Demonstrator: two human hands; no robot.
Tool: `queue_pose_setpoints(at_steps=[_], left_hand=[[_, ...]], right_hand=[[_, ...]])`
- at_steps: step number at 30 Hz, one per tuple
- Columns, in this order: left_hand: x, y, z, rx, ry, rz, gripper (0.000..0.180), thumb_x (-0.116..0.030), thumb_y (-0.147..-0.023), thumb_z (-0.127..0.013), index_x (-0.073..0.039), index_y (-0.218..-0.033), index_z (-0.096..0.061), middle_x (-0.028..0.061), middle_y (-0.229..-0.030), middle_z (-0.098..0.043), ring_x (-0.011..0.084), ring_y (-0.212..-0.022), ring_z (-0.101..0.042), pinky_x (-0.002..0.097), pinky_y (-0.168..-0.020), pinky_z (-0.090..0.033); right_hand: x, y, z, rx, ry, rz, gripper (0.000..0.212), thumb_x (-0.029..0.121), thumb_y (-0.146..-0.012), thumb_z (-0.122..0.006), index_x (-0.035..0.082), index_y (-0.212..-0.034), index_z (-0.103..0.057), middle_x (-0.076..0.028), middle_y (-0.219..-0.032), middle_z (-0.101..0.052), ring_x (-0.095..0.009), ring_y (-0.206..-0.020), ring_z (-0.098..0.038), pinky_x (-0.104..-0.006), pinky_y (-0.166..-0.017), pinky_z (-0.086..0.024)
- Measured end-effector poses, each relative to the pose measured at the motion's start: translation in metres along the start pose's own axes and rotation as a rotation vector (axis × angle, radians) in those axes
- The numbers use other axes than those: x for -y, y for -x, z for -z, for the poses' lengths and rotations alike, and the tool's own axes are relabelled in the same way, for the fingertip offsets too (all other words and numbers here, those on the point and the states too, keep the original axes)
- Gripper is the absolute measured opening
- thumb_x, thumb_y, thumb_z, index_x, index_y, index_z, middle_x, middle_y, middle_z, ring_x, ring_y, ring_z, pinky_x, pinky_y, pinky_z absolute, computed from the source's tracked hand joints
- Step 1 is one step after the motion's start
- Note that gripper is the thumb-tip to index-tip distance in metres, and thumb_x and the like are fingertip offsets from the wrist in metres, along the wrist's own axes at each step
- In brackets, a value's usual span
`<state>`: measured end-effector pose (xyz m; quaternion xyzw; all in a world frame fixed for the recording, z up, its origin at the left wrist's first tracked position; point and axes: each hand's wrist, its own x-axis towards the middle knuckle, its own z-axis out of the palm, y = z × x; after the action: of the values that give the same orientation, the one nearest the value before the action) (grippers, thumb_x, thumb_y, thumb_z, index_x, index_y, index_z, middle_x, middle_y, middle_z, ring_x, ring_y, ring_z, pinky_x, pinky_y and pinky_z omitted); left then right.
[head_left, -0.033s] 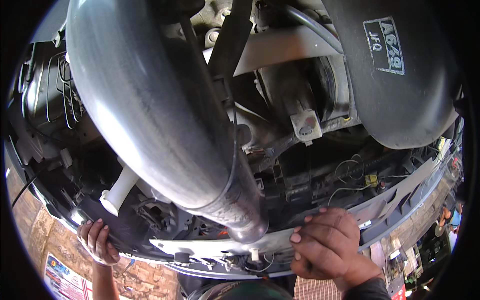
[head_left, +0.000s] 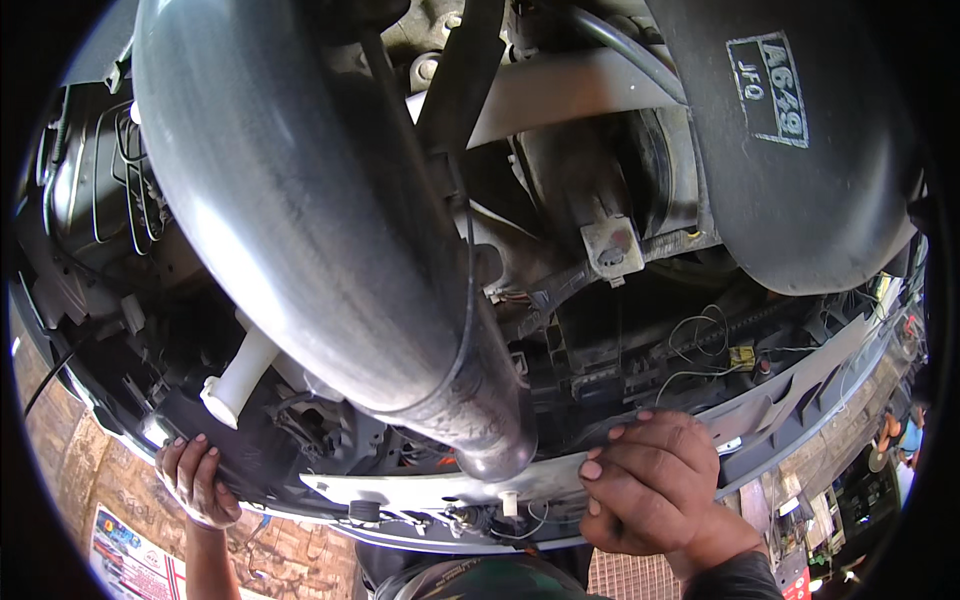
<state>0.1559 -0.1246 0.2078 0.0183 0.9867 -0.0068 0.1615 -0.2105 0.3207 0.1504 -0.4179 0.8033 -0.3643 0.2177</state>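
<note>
Both my hands rest on the front of an opened engine bay. My left hand [head_left: 197, 485] curls its fingers over the rim of the dark front bumper [head_left: 262, 508] at the lower left. On the lower right, my right hand [head_left: 652, 485] is closed, fingers bent over the pale front panel [head_left: 400, 492]; its palm side is hidden. Between the hands, a thick grey-black pipe [head_left: 300, 230] comes down to that panel. A white filler neck [head_left: 240, 380] stands between my left hand and the pipe.
A large black plastic cover [head_left: 800, 200] fills the upper right. A metal bracket [head_left: 612, 250], loose thin wires and a yellow connector [head_left: 741, 357] lie behind the panel. Camouflage-patterned cloth [head_left: 490, 578] shows at the lower edge. A printed poster [head_left: 135, 560] lies on the brown floor.
</note>
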Motion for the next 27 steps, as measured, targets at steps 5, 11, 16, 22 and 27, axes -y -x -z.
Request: queue_pose_setpoints(at_steps=[5,11,16,22,27], left_hand=[[0.004,-0.010,-0.002,-0.039,0.026,-0.034,0.041,-0.030,-0.102,-0.045,-0.005,-0.117,-0.072,0.0157,-0.134,-0.071,0.0391,-0.130,-0.058,0.0590,-0.108,-0.044],[-0.001,-0.023,0.003,-0.088,0.046,-0.029,0.038,-0.028,-0.100,-0.049,-0.004,-0.114,-0.074,0.0149,-0.133,-0.072,0.0379,-0.127,-0.061,0.0581,-0.109,-0.045],[-0.002,-0.021,0.002,-0.107,0.089,0.015,0.036,-0.027,-0.096,-0.053,-0.004,-0.113,-0.076,0.0148,-0.133,-0.074,0.0380,-0.127,-0.063,0.0569,-0.112,-0.044],[-0.003,-0.024,0.004,-0.242,0.194,0.044,0.026,-0.019,-0.088,-0.065,-0.004,-0.106,-0.076,0.0144,-0.126,-0.077,0.0375,-0.121,-0.069,0.0553,-0.109,-0.050],[0.000,0.002,-0.007,-0.525,0.272,0.114,0.013,-0.010,-0.088,-0.070,-0.006,-0.101,-0.071,0.0130,-0.114,-0.079,0.0359,-0.115,-0.072,0.0612,-0.115,-0.047]], right_hand=[[0.006,0.001,-0.002,-0.035,0.021,0.009,0.025,0.021,-0.078,-0.077,0.012,-0.101,-0.078,-0.002,-0.092,-0.077,-0.021,-0.083,-0.075,-0.0394,-0.081,-0.062],[0.008,-0.002,-0.010,-0.113,0.057,0.020,0.032,0.008,-0.069,-0.072,0.008,-0.101,-0.077,-0.008,-0.090,-0.075,-0.029,-0.080,-0.073,-0.0435,-0.080,-0.061],[0.018,-0.009,-0.009,-0.086,0.070,0.005,0.033,0.008,-0.070,-0.076,0.004,-0.103,-0.076,-0.012,-0.094,-0.073,-0.033,-0.085,-0.071,-0.0472,-0.081,-0.059],[0.076,-0.051,0.006,0.220,0.209,0.202,0.037,0.006,-0.071,-0.080,0.002,-0.107,-0.076,-0.016,-0.102,-0.073,-0.037,-0.097,-0.072,-0.0502,-0.093,-0.060],[0.112,-0.112,-0.057,0.616,-0.096,-0.033,0.023,0.001,-0.096,-0.065,-0.003,-0.118,-0.071,-0.022,-0.114,-0.074,-0.045,-0.105,-0.072,-0.0490,-0.096,-0.057]])
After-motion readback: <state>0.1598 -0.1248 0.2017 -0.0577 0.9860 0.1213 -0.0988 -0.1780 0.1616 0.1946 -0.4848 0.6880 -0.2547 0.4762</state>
